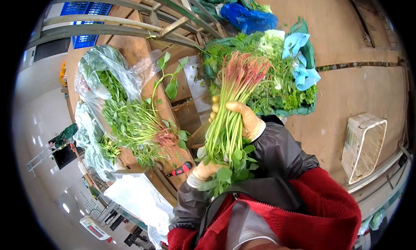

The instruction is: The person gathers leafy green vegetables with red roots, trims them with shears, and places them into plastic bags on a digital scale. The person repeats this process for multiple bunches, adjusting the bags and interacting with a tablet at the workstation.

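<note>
A thick bunch of leafy greens [229, 129] with pale green stalks and pink roots is held in front of me, roots pointing away and leaves toward my body. My right hand [249, 120], in a cream glove, wraps round the stalks at mid-length. Lower down, my left hand [204, 172], gloved too, closes round the leafy end, its fingers partly covered by leaves. To the left, a loose heap of similar greens [134, 120] with pink roots spills from a clear plastic bag [93, 72] on the wooden table [125, 152].
A red-and-black handled tool [180, 168] lies at the table's near edge. Beyond my hands, a green-lined container [314, 103] is full of mixed leafy scraps, with blue cloth [299, 55] on it. A white crate [366, 148] stands at right; a metal frame [125, 31] crosses the far left.
</note>
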A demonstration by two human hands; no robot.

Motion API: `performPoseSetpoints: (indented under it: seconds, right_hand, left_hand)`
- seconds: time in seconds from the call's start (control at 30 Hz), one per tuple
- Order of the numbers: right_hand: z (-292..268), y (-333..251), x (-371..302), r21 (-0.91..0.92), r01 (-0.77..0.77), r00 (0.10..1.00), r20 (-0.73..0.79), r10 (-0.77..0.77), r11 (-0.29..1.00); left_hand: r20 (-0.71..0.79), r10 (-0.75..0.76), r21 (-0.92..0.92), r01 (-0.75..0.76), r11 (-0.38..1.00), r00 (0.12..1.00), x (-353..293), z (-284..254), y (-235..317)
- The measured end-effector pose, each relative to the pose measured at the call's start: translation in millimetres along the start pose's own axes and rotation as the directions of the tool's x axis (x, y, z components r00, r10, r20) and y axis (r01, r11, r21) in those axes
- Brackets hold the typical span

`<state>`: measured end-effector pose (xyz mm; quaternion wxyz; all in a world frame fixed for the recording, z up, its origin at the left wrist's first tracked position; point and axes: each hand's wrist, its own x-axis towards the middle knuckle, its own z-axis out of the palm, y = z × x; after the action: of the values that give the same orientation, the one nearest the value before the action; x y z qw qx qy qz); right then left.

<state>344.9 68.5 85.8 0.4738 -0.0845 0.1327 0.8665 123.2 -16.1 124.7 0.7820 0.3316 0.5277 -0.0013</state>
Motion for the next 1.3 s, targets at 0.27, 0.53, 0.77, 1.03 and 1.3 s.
performPoseSetpoints:
  seconds: [0.27, 0.53, 0.77, 1.03, 1.3]
  right_hand:
    - [49.6, -0.8, 9.1, -0.906, 0.102, 0.984, 0.031, -0.177, 0.41]
    - [73.9, 40.4, -6.0, -0.888, 0.124, 0.935, 0.254, -0.248, -0.443]
    - [52.4, 43.8, -21.3, -0.871, 0.368, 0.886, 0.435, -0.161, -0.326]
    - [-18.8, 86.3, -50.3, -1.0, -0.015, 0.953, -0.02, 0.301, -0.019]
    - [-73.9, 91.5, -57.8, -0.959, -0.283, 0.91, -0.262, 0.321, 0.019]
  left_hand:
    - [-0.279, 0.763, 0.469, -0.611, 0.638, 0.584, -15.5, 7.0, 139.9]
    - [-0.529, 0.707, -0.012, -0.837, 0.547, 0.469, 13.1, 36.9, 132.4]
    - [-0.676, 0.497, -0.157, -0.765, 0.624, 0.544, -2.0, 54.5, 104.2]
    - [-0.438, 0.552, 0.1, -0.571, 0.815, 0.71, -22.9, 47.2, 27.9]
    - [-0.398, 0.263, -0.098, -0.326, 0.94, 0.879, 18.3, 31.3, -5.9]
